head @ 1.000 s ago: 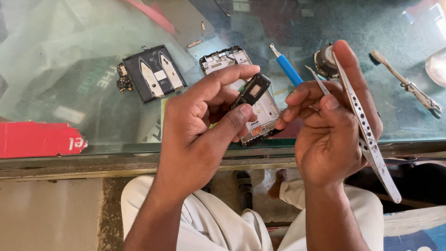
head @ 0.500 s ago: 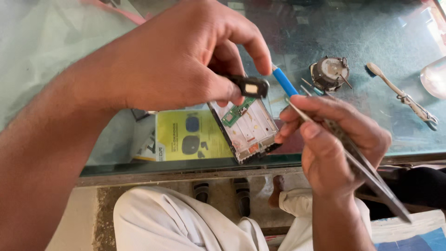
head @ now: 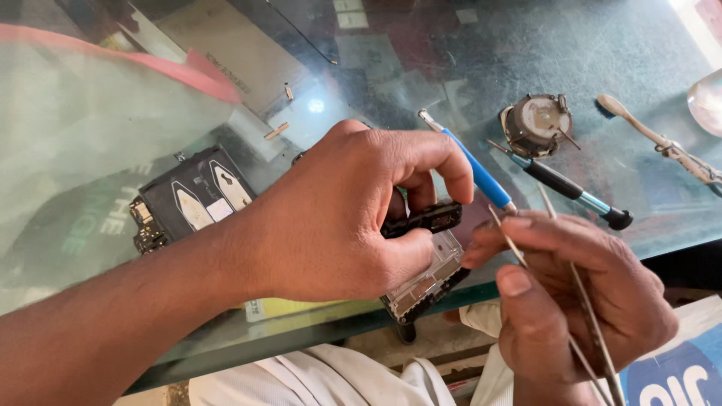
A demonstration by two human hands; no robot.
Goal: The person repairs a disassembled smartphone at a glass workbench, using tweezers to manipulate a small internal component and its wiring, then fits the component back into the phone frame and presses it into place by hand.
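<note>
My left hand (head: 346, 218) pinches a small black part (head: 425, 218) between thumb and fingers. It holds the part at the top edge of an opened phone body (head: 429, 282), which lies at the glass counter's front edge. To the right, my right hand (head: 579, 308) is closed on thin metal tweezers (head: 519, 252). Their tips point up and left, close to the black part. A second slim metal strip (head: 594, 338) runs through the same hand. My left hand hides most of the phone body.
Beyond the hands lie a blue-handled screwdriver (head: 481, 177) and a black-handled tool (head: 571, 192). A round metal part (head: 535, 124) and a white brush (head: 654, 139) are at the right. A black phone plate (head: 195, 195) lies at the left of the glass counter (head: 602, 45).
My left hand has come down from in front of the camera, bringing the black part to the phone body's top edge. The right hand still grips the tweezers, now closer to it.
</note>
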